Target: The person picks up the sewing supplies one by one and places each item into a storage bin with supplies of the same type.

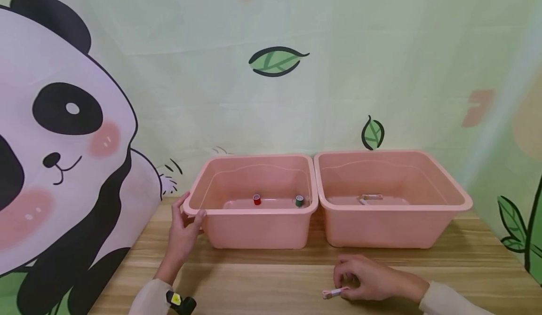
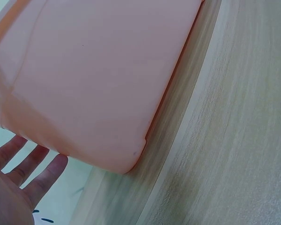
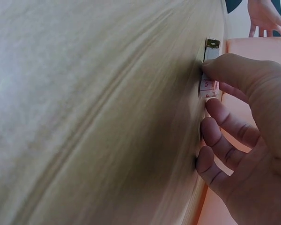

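Observation:
At the left pink bin [image 1: 260,230], my left hand [image 1: 183,235] holds the front left corner, thumb by the rim and fingers against the outer side. The left wrist view shows its fingertips [image 2: 58,161] touching the bin wall. My right hand [image 1: 372,279] is low over the wooden table, in front of the right pink bin [image 1: 381,228]. Between thumb and index finger it pinches a small folded measuring tape [image 1: 332,293]. In the right wrist view, red marks and a metal end show on the measuring tape [image 3: 209,86]; part lies behind the thumb.
Inside the left bin are a small red roll [image 1: 257,200] and a small dark green roll [image 1: 299,201]. Several thin, light strip-like items [image 1: 371,196] lie in the right bin. The bins stand side by side on the wooden table [image 1: 254,282], before a panda-printed cloth [image 1: 190,70].

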Demonstrator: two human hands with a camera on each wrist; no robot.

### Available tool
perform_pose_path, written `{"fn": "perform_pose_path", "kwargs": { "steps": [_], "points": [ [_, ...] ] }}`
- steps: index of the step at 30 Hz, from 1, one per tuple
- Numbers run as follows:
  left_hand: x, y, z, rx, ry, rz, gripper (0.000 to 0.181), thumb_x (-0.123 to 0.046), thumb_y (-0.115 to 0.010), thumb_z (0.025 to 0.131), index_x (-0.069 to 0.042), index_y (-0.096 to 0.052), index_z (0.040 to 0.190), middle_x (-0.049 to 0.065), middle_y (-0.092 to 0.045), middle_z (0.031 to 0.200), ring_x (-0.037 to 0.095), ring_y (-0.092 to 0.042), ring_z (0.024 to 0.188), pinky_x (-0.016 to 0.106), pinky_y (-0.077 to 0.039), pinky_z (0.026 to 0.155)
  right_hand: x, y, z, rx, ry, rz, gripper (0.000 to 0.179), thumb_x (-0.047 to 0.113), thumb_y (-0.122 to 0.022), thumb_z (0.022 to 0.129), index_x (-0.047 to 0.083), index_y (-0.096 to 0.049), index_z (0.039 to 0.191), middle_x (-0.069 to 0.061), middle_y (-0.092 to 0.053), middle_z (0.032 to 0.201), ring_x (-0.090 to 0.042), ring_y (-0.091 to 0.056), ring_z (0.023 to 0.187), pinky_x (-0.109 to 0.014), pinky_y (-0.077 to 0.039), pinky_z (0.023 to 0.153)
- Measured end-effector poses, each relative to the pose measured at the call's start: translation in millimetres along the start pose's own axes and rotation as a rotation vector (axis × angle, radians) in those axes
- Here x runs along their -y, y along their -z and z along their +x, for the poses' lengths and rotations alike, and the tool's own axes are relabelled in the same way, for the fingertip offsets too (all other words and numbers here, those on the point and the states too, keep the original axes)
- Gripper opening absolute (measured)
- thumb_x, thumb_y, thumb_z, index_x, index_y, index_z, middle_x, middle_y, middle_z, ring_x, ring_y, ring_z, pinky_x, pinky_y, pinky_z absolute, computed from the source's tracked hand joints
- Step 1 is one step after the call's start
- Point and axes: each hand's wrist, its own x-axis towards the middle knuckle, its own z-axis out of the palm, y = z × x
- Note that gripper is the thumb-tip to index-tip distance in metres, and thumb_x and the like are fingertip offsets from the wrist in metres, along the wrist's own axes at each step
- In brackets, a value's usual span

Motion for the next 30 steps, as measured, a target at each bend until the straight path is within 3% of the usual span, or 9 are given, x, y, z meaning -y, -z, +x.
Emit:
{"fn": "perform_pose_path", "kwargs": {
  "steps": [16, 30],
  "points": [
    [-1.3, -0.2, 0.2, -0.001, 0.003, 0.007, 0.072, -0.049, -0.063, 0.100, -0.042, -0.019, 0.157, 0.009, -0.037, 0.162, 0.035, -0.057, 0.126, 0.037, -0.062, 0.084, -0.9, -1.5, -1.0, -0.005, -0.002, 0.001, 0.024, 0.009, -0.080, 0.085, 0.028, -0.066, 0.092, 0.011, -0.058, 0.092, 0.001, -0.054, 0.079, -0.017, -0.050, 0.066],
    [-0.5, 0.6, 0.1, 0.006, 0.003, 0.000, 0.073, -0.050, -0.063, 0.100, -0.041, -0.019, 0.157, 0.010, -0.039, 0.161, 0.035, -0.057, 0.124, 0.038, -0.062, 0.083, 9.2, 11.3, 6.0, -0.082, 0.002, -0.014, 0.024, 0.008, -0.080, 0.083, 0.027, -0.067, 0.090, 0.012, -0.057, 0.089, 0.000, -0.055, 0.076, -0.017, -0.050, 0.063]
  ]
}}
